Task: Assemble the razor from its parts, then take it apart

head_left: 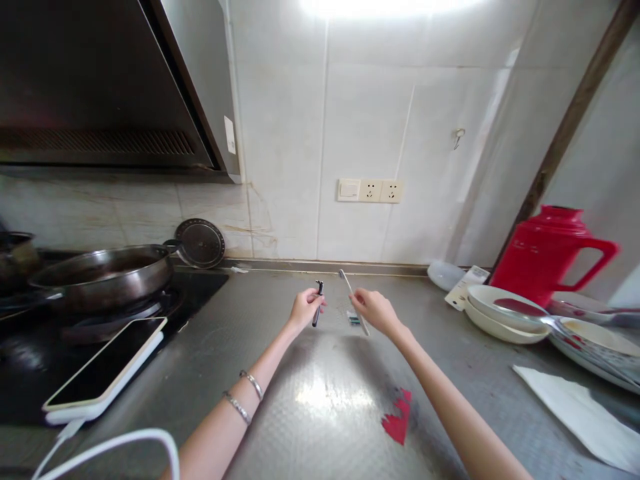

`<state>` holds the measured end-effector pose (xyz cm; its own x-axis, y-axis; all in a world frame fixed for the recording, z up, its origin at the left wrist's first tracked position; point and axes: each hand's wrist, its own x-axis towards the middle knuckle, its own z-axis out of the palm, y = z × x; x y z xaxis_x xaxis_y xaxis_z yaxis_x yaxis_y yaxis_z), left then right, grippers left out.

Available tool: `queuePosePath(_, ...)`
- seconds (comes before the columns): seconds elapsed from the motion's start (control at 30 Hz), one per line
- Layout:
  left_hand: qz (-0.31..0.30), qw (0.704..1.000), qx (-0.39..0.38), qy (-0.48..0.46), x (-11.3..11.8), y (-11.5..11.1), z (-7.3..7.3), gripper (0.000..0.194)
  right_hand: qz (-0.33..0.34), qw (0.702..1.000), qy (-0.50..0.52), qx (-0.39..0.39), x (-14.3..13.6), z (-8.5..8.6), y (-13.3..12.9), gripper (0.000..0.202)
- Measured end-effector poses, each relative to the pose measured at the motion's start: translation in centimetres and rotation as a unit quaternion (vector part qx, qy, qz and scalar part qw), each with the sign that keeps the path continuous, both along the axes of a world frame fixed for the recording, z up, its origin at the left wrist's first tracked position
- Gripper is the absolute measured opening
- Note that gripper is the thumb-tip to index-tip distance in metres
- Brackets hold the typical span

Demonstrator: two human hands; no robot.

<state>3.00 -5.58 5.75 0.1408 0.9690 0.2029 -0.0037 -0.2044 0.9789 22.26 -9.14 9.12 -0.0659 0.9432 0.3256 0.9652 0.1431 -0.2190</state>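
Near the middle of the metal counter [320,373], my left hand [305,311] is closed on a short black razor-like tool [317,313], its small head pointing up. To its right, my right hand [374,309] pinches a thin, pale toothbrush-like stick [346,283] that slants from upper left to lower right. A small packet with dark strips [354,319] lies on the counter beneath the stick, between the hands. The two held things are apart.
On the left are a phone [107,367] with a white cable [125,437] and a pan [105,270] on the stove. A torn red piece [399,419] lies in front. At right stand a red jug [543,253], stacked bowls [505,313] and a white napkin [575,410].
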Motion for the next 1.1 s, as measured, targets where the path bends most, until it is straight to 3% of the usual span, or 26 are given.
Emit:
queuePosePath(0.13,-0.011,1.000,0.011,-0.006,0.5,0.0,-0.5,0.017,0.016,0.996,0.047,0.071,1.7,0.2,-1.2,0.026)
queuePosePath(0.3,-0.011,0.998,0.055,0.003,0.8,0.6,-1.7,0.018,0.053,0.985,0.070,0.149,2.7,-1.0,-1.9,0.035)
queuePosePath(0.43,0.000,0.996,0.083,0.029,1.0,0.4,-2.0,0.017,0.091,0.981,0.075,0.153,2.5,-1.3,-2.3,0.038)
queuePosePath(0.6,0.015,0.992,0.120,0.041,1.4,-0.5,-1.4,0.017,0.119,0.972,0.092,0.178,1.5,-1.4,-2.4,0.034)
queuePosePath(0.93,-0.036,0.995,0.093,0.002,1.4,-0.6,-1.8,0.020,0.151,0.956,0.091,0.234,2.6,-2.5,-1.0,0.027)
queuePosePath(1.1,-0.034,0.995,0.098,0.005,1.3,-0.5,-1.7,0.020,0.189,0.955,0.100,0.208,2.4,-2.6,-1.0,0.027)
